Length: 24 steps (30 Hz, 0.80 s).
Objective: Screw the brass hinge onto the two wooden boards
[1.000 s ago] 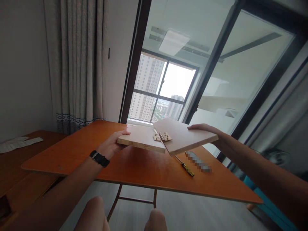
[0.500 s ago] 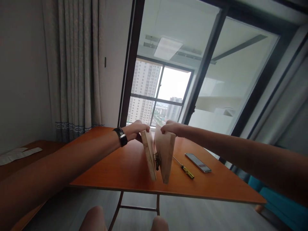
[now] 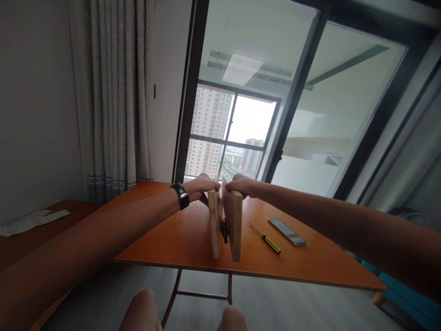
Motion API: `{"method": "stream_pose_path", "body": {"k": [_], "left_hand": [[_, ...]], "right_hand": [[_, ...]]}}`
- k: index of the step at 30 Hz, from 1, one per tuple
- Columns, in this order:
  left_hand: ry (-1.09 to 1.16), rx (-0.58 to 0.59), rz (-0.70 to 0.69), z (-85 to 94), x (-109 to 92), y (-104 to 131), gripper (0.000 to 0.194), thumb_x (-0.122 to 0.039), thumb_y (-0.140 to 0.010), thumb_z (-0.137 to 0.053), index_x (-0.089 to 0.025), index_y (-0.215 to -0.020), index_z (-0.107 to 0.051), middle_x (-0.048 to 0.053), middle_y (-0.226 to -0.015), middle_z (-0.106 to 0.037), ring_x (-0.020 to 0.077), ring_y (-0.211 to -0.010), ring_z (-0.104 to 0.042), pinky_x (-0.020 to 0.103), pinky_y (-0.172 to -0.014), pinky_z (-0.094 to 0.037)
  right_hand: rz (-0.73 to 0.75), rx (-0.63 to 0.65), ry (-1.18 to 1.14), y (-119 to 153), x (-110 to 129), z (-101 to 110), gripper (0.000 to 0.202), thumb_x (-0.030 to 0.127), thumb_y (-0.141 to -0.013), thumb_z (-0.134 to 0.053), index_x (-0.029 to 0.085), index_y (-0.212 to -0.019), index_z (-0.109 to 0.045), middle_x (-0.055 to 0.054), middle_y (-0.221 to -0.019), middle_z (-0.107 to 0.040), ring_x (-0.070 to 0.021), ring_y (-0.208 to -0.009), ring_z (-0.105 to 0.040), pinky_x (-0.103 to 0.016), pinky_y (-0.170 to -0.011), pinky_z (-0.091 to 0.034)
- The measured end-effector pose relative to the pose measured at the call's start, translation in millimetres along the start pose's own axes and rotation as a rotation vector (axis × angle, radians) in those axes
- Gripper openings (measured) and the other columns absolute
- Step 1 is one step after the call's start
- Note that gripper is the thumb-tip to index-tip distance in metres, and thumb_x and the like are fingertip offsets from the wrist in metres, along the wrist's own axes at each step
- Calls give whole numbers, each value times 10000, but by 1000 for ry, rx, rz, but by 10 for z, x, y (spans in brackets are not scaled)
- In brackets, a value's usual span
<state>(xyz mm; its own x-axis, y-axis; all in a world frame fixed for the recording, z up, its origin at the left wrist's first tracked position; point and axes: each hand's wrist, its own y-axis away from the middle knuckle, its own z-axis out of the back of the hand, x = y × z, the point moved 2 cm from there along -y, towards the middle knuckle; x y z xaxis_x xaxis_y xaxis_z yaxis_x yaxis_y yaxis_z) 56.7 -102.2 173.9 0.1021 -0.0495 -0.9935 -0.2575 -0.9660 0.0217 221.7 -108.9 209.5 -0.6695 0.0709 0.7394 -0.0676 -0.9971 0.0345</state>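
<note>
Two wooden boards stand on edge, side by side, with a narrow gap between them. My left hand [image 3: 204,185] grips the top of the left wooden board [image 3: 214,225], its thumb on the upper edge. The right wooden board [image 3: 236,225] is held at its top by my right hand [image 3: 241,185]. Low in the gap sits a dark metal hinge [image 3: 224,230] that appears to join the boards; its details are hard to make out. Right of the boards, a screwdriver [image 3: 270,242] with a yellow and black handle lies on the table.
The orange-brown wooden table [image 3: 165,243] carries a smartphone [image 3: 286,231] right of the screwdriver. White strips [image 3: 37,220] lie on a lower surface at the left. A grey curtain [image 3: 120,101] and a dark-framed glass door stand behind; a teal seat [image 3: 403,299] is at the right.
The two boards have swung closer together and more upright, the right one turning left, with my hands nearer each other. The view has shifted slightly.
</note>
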Motion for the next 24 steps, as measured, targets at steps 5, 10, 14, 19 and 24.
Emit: {"method": "stream_pose_path", "body": {"k": [5, 10, 14, 19, 24], "left_hand": [[-11, -89, 42, 387, 247, 77, 126, -8, -613, -646, -99, -696, -619, 16, -493, -583, 159, -420, -544, 254, -430, -461], [107, -153, 66, 781, 587, 114, 99, -52, -627, -635, -92, -715, -614, 59, -573, -645, 177, -480, -600, 248, -445, -469], [208, -205, 90, 975, 898, 165, 107, -91, -652, -667, -104, -744, -614, 58, -610, -662, 167, -491, -607, 246, -466, -484], [280, -233, 120, 988, 1334, 266, 164, -150, -687, -695, -99, -838, -655, 83, -657, -691, 217, -561, -662, 292, -542, -533], [280, -263, 86, 908, 1654, 331, 275, -174, -682, -688, -96, -946, -688, 95, -720, -725, 250, -652, -697, 298, -570, -526]], "right_hand": [[-18, -131, -75, 111, -446, 247, 137, 146, -619, -708, 143, -732, -632, -7, -552, -579, -150, -524, -568, -232, -437, -408], [-18, -185, -256, 305, -1053, 292, 128, 262, -688, -665, 171, -776, -645, -27, -739, -661, -159, -645, -603, -238, -530, -441], [-56, -163, -427, 388, -1456, 133, 151, 318, -689, -662, 182, -740, -617, -35, -694, -640, -177, -610, -591, -264, -536, -446], [-89, -109, -615, 445, -1851, -190, 156, 339, -668, -666, 211, -726, -600, -32, -642, -631, -199, -576, -595, -283, -525, -447], [-141, -91, -721, 445, -2140, -502, 164, 352, -660, -627, 201, -721, -610, -56, -612, -644, -249, -587, -645, -328, -551, -491]]}}
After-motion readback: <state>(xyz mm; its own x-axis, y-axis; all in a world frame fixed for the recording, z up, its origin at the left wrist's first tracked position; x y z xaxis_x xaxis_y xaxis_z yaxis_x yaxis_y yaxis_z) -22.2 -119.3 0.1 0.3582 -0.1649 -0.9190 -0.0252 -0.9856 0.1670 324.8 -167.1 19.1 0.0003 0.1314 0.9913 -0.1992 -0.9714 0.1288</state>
